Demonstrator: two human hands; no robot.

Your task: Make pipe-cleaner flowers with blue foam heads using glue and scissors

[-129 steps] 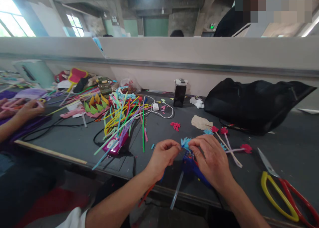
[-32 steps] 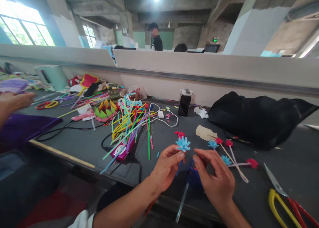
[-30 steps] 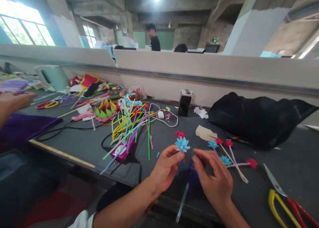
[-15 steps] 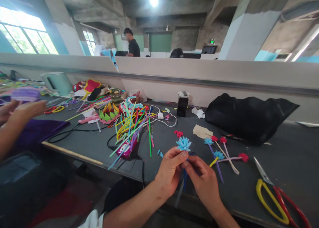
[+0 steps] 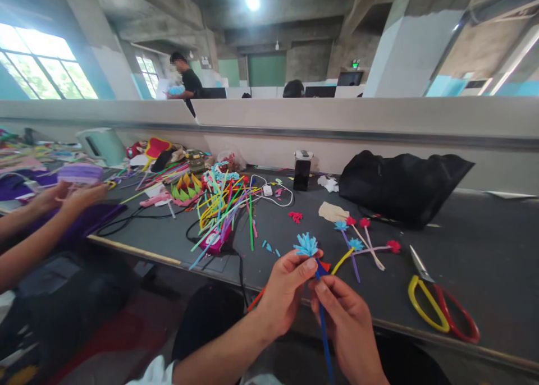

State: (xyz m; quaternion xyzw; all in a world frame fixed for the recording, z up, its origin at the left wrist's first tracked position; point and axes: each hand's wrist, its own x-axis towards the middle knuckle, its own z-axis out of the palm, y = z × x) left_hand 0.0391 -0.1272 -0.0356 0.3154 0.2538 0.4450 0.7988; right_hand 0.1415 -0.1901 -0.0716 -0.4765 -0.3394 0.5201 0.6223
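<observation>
My left hand [image 5: 286,287] pinches a light blue fringed flower [image 5: 306,244] just under its head. From the flower a dark blue stem [image 5: 324,331] runs down, and my right hand [image 5: 343,317] has its fingers closed round the upper part of it. Something orange-red shows behind my fingers. Right of my hands, on the dark table [image 5: 463,250], lie finished-looking small flowers with blue heads [image 5: 356,244] and red heads [image 5: 393,246] on thin stems. Scissors [image 5: 438,303] with yellow and red handles rest near the front edge.
A black bag [image 5: 400,188] and a dark device [image 5: 302,174] stand at the back. Coloured sticks [image 5: 223,205], a white cable [image 5: 290,197] and a kettle [image 5: 101,146] are to the left. At far left another person's hands [image 5: 69,197] hold something purple.
The view has shifted slightly. The dark blue stem now extends down past my right hand, and orange-red pieces show by my hands. The person at the back has moved left.
</observation>
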